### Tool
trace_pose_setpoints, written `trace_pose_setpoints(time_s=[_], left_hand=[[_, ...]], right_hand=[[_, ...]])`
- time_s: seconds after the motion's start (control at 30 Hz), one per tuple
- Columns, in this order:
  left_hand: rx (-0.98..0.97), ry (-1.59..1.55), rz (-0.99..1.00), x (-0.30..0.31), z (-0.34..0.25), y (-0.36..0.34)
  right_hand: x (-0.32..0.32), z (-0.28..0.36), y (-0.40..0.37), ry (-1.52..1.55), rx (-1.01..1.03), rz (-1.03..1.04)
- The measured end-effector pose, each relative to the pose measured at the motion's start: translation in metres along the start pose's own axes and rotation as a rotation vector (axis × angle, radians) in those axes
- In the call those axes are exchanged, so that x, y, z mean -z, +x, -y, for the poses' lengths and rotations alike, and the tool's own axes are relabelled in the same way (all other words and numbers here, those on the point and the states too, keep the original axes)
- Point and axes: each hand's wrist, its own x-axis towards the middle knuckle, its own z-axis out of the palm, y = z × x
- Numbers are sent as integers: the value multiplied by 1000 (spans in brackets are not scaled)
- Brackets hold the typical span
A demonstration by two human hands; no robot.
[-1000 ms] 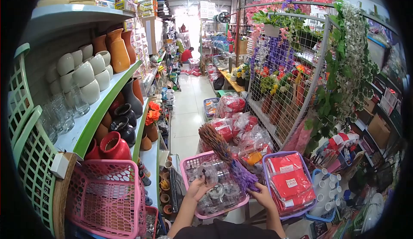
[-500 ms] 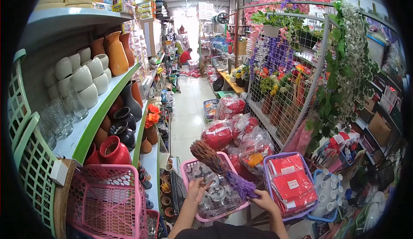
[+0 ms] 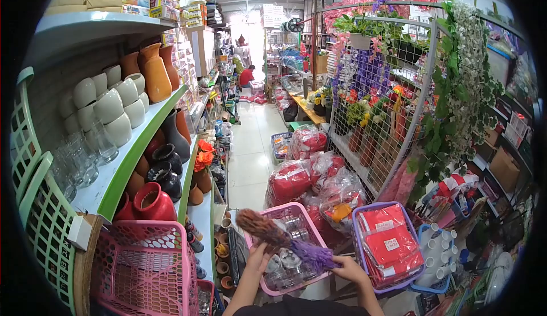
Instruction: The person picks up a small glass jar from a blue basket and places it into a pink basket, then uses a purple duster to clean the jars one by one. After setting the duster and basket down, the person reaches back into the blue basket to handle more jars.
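Observation:
A bunch of dried flowers [image 3: 285, 239], brown at one end and purple at the other, slants above a pink basket [image 3: 326, 242]. My right hand [image 3: 348, 269] is closed around its purple end. At the underside of the brown part is my left hand [image 3: 257, 259], its fingertips partly hidden by the bunch, so whether it grips cannot be made out. Clear glassware [image 3: 280, 279] fills the basket beneath, some of it covered by the bunch.
On the right, a purple basket [image 3: 360, 247] holds red packets, beside a blue basket [image 3: 419, 284] of white cups. Bagged red goods [image 3: 289, 182] lie ahead. Shelves with a red vase [image 3: 155, 202] and an empty-looking pink basket [image 3: 142, 265] line the left. A person [image 3: 247, 76] sits far off.
The dried flower bunch has shifted down and left, its brown end nearing me. My left hand, earlier spread over the basket beside the bunch, now meets its brown part.

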Motion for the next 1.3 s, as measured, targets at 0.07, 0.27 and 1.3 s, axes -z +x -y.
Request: trace_pose_setpoints(time_s=[0.07, 0.27, 1.3], left_hand=[[8, 40, -6, -3, 1, -2], [29, 72, 19, -11, 0, -4], [13, 45, -62, 0, 0, 16]], right_hand=[[-8, 13, 3, -43, 9, -117], [-3, 16, -1, -3, 40, 116], [-3, -1, -4, -44, 25, 45]])
